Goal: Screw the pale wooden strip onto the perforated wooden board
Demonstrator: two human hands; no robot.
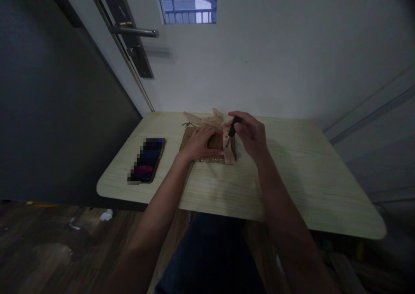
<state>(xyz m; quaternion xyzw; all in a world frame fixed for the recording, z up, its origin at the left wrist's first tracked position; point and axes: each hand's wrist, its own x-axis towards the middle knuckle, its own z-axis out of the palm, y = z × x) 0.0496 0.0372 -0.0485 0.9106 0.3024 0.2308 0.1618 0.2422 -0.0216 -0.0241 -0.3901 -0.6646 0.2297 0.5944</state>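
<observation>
My right hand (253,134) grips a small screwdriver (234,125) by its black handle. Its thin shaft slants down to a pale, flat strip with small holes (229,154), where the tip seems to touch. That strip lies across the right end of a brown cardboard piece (188,137). Spread flat over the cardboard is my left hand (201,142), thumb and forefinger apart, their tips against the strip's left edge. More pale strips (207,120) lie loosely behind the cardboard. Beside them is a little cluster of dark screws or nails (187,124).
A phone (147,160), partly pixelated, lies to the left on the light wooden table (292,177). Behind the table's far edge stands a white door (275,47) with a metal handle (136,32) and a small window. White scraps (106,215) lie on the floor at left.
</observation>
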